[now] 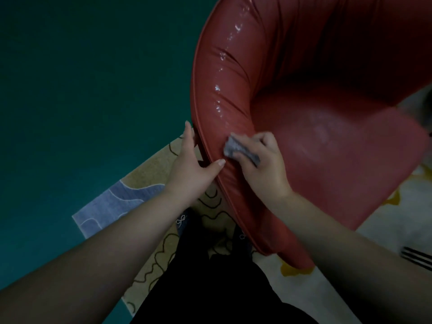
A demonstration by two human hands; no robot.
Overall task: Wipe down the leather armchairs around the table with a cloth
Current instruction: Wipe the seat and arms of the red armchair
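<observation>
- No box, bin or bowl shows; the nearest thing to a holder is the red armchair (311, 118), whose curved back and arm wrap round its seat, and nothing lies on the seat.
- The armchair fills the upper right of the view and stands on a pale rug (149, 178) with dark squiggle lines, a blue patch near its left corner and yellow marks by the chair's front edge.
- Left of the rug the floor (81, 78) is dark green.
- Bright shiny flecks run in a line down the inner face of the chair's arm, from the top of the back toward the hands.
- The left hand (195, 164) is spread: its fingers lie straight along the outer side of the chair's arm, and the thumb reaches over the piped top edge, so the hand braces the rim rather than grasping it.
- The right hand (261, 160) has its fingers curled round a small grey cloth (236, 149), bunched in the fist.
- The cloth pokes out past the fingers on the left side and is pressed against the inner face of the chair's arm, just inside the piped edge and just above the seat.
- The two hands are near each other, one on each side of the rim, with the left thumb tip just beside the cloth.
- Both forearms are bare, and dark clothing shows at the bottom middle.
- A shoe (184, 220) with a small bow stands on the rug below the left wrist.
</observation>
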